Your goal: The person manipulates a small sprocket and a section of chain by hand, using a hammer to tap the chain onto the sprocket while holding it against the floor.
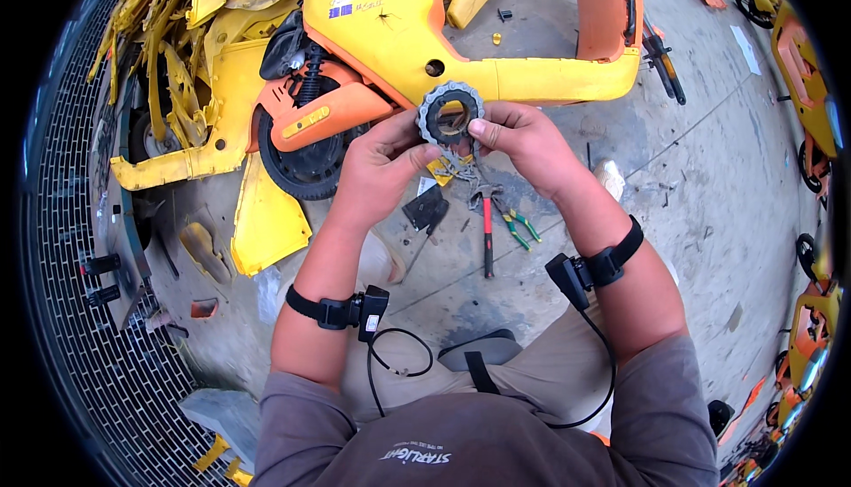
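Note:
Both of my hands hold up a grey metal chain (427,101) that loops around a dark ring-shaped part (449,140) with an open middle. My left hand (381,168) grips its left side, fingers behind and thumb below. On the other side, my right hand (529,143) pinches the rim, thumb in front. A loose length of chain (459,168) hangs beneath the ring. Just below on the ground lie a hammer (487,230) with a red and black handle and green-handled pliers (521,228).
A yellow and orange electric scooter (390,35) lies in front of me, its black wheel (306,163) to the left. Broken yellow panels (222,8) are piled at far left. More scooters (811,327) line the right edge. A brick wall (84,248) curves along the left.

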A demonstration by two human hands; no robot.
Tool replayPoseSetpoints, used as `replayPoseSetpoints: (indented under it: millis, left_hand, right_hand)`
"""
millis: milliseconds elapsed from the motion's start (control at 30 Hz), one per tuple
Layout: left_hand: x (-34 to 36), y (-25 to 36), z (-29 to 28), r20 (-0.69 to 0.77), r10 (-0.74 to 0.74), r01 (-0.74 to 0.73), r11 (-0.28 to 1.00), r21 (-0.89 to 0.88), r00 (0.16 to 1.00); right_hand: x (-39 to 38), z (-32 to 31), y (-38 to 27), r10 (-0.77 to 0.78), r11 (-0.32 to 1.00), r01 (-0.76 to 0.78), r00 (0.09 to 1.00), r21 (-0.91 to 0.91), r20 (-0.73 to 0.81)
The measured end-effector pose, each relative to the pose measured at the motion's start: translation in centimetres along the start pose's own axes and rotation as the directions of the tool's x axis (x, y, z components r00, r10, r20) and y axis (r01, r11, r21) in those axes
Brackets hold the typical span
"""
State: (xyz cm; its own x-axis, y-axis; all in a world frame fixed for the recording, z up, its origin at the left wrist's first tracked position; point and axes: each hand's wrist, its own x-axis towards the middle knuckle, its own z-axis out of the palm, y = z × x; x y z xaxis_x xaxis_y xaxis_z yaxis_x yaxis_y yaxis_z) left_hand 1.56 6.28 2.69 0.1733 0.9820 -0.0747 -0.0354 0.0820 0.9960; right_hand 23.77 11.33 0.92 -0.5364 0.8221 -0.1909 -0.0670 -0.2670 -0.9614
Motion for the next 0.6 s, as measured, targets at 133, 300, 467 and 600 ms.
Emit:
replayPoseSetpoints:
  millis: [133, 300, 467, 600]
  left_hand:
    - [-0.2, 0.1, -0.7, 0.081, -0.113, 0.116, 0.993, -0.028, 0.990]
    - [-0.3, 0.8, -0.2, 0.277, 0.011, 0.024, 0.992, -0.121, 0.961]
    - [-0.9, 1.4, 0.5, 0.343, -0.049, 0.111, 0.981, -0.162, 0.938]
    - [-0.7, 1.4, 0.5, 0.298, 0.030, -0.011, 0.998, -0.063, 0.954]
  right_hand:
    - [-0.5, -0.7, -0.4, 0.018, 1.000, -0.018, 0.995, -0.004, 0.097]
    - [-1.2, -1.0, -1.1, 0.082, 0.996, -0.087, 0.949, 0.003, 0.303]
    - [-1.1, -1.2, -0.2, 0.126, 0.991, -0.136, 0.932, 0.005, 0.339]
    - [-1.2, -0.7, -0.1, 0.105, 0.981, -0.147, 0.950, 0.123, 0.294]
